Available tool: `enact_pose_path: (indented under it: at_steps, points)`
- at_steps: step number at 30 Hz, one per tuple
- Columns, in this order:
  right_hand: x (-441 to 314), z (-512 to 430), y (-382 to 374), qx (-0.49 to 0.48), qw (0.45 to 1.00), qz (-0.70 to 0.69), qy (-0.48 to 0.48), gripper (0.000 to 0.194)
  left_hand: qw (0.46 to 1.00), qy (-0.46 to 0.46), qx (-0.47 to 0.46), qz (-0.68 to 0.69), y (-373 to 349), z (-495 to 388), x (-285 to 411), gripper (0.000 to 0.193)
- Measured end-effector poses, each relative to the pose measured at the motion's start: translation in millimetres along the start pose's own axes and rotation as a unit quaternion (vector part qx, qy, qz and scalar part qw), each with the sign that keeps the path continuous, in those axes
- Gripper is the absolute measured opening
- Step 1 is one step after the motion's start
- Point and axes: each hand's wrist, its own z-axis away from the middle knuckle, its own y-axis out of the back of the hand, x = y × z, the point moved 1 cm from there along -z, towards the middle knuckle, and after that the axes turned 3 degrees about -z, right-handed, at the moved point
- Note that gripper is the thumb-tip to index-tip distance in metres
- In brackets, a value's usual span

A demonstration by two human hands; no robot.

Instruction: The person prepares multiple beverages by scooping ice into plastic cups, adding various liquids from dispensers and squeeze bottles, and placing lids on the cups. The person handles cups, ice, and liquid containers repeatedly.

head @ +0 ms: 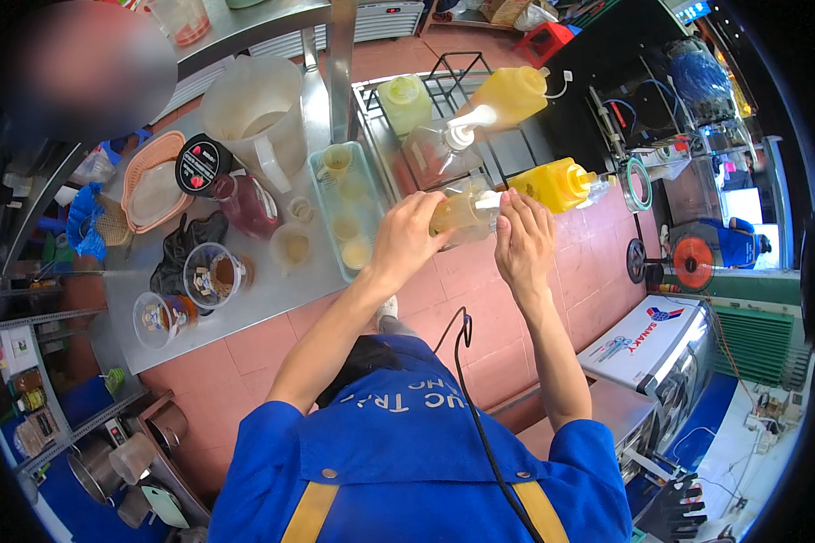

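Note:
My left hand (411, 234) is wrapped around a clear plastic cup (451, 216) with amber contents, tilted on its side in this view. My right hand (526, 237) is raised at the white nozzle (490, 200) of a clear pump bottle, with its fingers held together; whether it presses the nozzle cannot be told. Just beyond it lies a yellow squeeze bottle (550, 184). The wire rack ahead also holds a clear bottle with a white pump (460, 136), an orange-yellow bottle (516, 98) and a pale green bottle (404, 102).
On the steel table (258, 302) at left are a teal tray (322, 210) of small cups, a large measuring jug (255, 115), a bottle of dark red liquid (248, 203), tubs (214, 275) and a pink basket (136, 176). A fan (694, 262) and a white chest (642, 332) stand at right.

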Motion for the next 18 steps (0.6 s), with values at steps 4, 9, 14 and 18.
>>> enact_pose_path:
  at_steps: [4,9,14,18]
  points:
    - [-1.6,2.6,-5.9,-0.027,1.0,0.01,-0.005,0.037,0.999,-0.021,0.011,-0.027,-8.5,3.3,-9.5,0.05]
    - [-5.5,-7.2,24.0,0.0,0.999,-0.048,-0.018,0.042,0.999,-0.018,0.042,0.025,1.9,-4.1,7.9,0.051]
    - [-9.8,-10.8,30.2,0.009,0.99,-0.137,-0.026,0.041,0.998,-0.021,0.041,0.034,9.8,-11.8,13.4,0.05]
    - [-5.5,-7.0,21.6,0.026,0.986,-0.161,-0.018,0.038,0.998,-0.023,0.044,0.032,8.0,-9.5,8.8,0.048]
